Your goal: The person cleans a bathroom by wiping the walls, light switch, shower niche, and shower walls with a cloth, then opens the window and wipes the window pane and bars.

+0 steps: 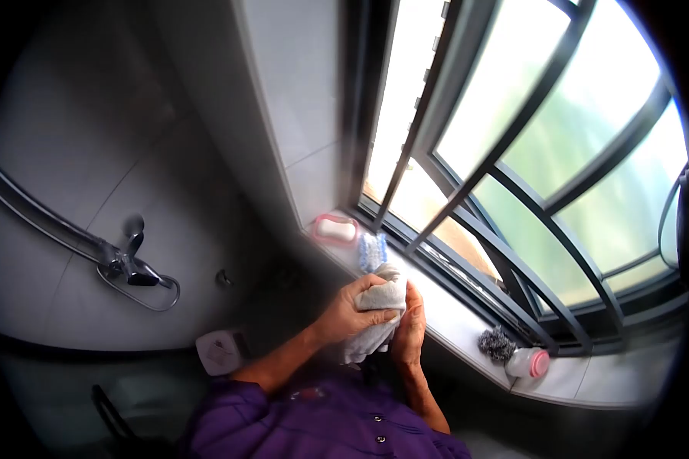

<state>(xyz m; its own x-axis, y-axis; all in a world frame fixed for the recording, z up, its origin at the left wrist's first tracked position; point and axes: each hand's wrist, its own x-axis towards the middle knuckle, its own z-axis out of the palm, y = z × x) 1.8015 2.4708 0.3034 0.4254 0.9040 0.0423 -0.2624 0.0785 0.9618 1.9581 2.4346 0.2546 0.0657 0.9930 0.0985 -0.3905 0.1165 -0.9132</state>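
Observation:
A light grey-white cloth [381, 297] is bunched between my two hands, its lower end hanging down in front of my purple shirt. My left hand [354, 312] is closed round the cloth from the left side, with the thumb over a fold. On the right side my right hand [410, 325] has its fingers wrapped against the same cloth. Just beyond the cloth's top, a blue-and-white item [373, 251] lies on the window sill [444, 306]. Left of it sits a pink soap dish [318, 232] with a white bar of soap [336, 229].
A window with dark bars [513, 153] rises behind the sill. Farther right on the sill are a dark wiry scrubber [497, 344] and a jar with a pink lid [540, 363]. A metal shower tap [126, 264] is on the left wall.

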